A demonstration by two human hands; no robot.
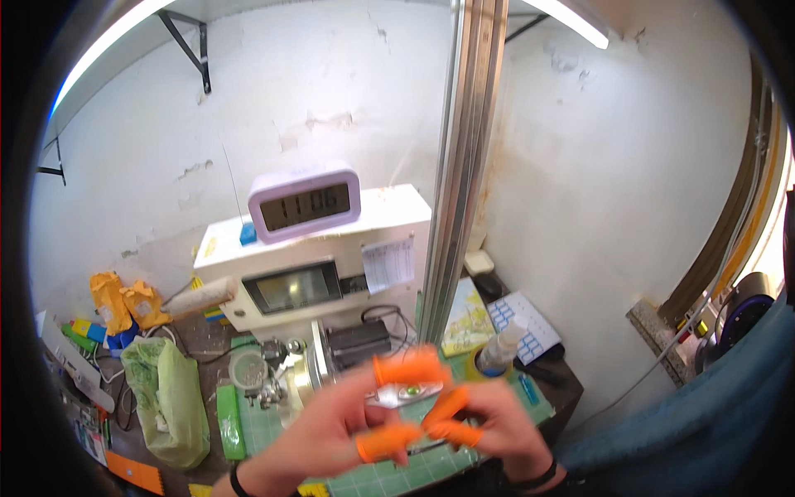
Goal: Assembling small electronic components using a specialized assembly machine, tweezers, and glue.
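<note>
Orange finger cots cover several fingertips on both hands. My left hand (331,422) is held over the green cutting mat (364,480), its thumb and forefinger apart in a wide curve. I see nothing held between them. My right hand (497,418) is beside it, fingertips pinched together close to the left hand's fingers. Whatever the pinch holds, if anything, is too blurred to make out. Just behind the fingers shows a silver metal piece with a bright green round spot (412,391). The hands partly hide it, and I cannot tell whether either touches it.
A white machine cabinet (331,248) with a dark screen stands behind, a lilac digital clock (305,203) on top. A metal post (464,166) rises at its right. Left are a green plastic bag (166,406) and green box (230,422); right, a spray bottle (499,348).
</note>
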